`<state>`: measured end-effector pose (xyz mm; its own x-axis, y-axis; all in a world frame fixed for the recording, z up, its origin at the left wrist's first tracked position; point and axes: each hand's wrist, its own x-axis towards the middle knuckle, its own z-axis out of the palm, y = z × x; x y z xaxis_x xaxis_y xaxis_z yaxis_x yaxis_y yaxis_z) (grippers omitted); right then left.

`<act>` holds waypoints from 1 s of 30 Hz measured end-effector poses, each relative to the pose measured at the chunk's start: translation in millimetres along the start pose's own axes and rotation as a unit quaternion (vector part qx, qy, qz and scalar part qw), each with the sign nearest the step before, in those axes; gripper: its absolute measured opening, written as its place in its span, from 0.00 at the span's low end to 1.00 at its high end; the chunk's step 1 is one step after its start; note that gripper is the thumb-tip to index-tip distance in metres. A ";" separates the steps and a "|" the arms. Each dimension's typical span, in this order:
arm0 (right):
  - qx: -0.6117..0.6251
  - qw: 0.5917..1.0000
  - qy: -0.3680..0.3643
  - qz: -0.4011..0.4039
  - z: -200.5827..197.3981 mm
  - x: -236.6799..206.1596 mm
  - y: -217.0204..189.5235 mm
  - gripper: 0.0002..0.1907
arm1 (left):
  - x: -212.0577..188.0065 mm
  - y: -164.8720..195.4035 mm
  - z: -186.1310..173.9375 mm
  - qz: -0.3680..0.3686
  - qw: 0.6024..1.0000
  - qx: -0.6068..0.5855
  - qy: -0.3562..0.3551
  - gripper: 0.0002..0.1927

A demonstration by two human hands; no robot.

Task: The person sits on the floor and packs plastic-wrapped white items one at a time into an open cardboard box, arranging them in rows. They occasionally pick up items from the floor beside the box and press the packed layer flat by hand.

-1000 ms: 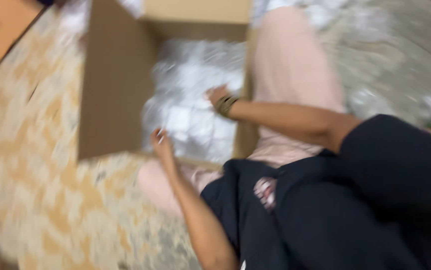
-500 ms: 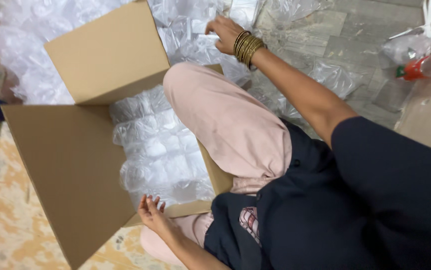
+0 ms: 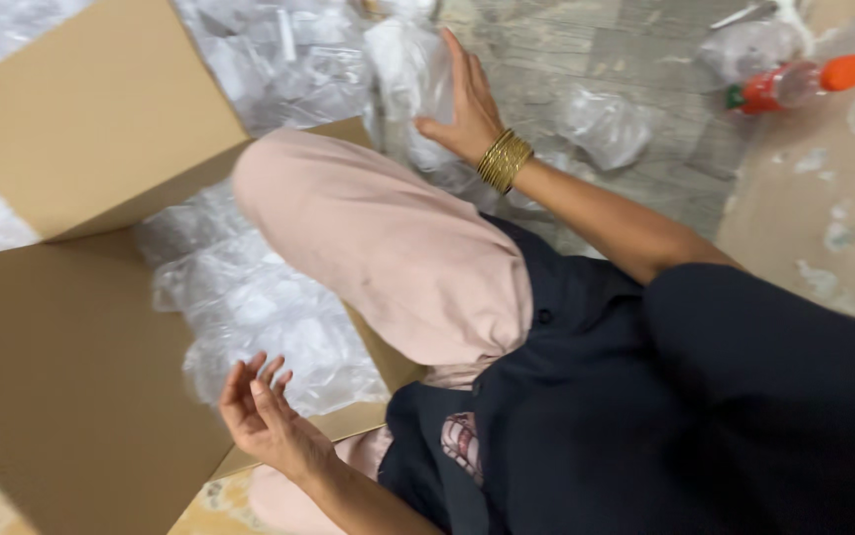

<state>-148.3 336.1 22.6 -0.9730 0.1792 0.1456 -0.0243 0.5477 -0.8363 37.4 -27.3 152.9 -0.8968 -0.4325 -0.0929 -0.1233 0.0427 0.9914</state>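
Grey floor tiles [image 3: 635, 59] at the top of the frame lay strewn with clear plastic bags. My right hand [image 3: 467, 104], fingers spread, pressed on a crumpled bag [image 3: 402, 69] at upper centre, gathering it. My left hand [image 3: 259, 411] hovered open and empty at lower left, beside the bag-filled cardboard box [image 3: 70, 376]

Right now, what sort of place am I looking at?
Probably a packing or sorting spot on a floor, not a bench. An open cardboard box holds clear plastic bags, more bags lie loose on the grey tiled floor, and the right hand rests on one.
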 end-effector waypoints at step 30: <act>-0.157 0.940 -0.240 -0.183 -20.6 101.3 -10.8 0.29 | 10.0 -131.0 -93.3 -0.042 0.857 -0.239 0.455 0.41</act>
<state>-241.9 365.1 57.2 -0.9058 -0.4167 0.0762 -0.3829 0.7282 -0.5684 84.2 -121.2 30.6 -0.1640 -0.9481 -0.2726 0.2119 -0.3037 0.9289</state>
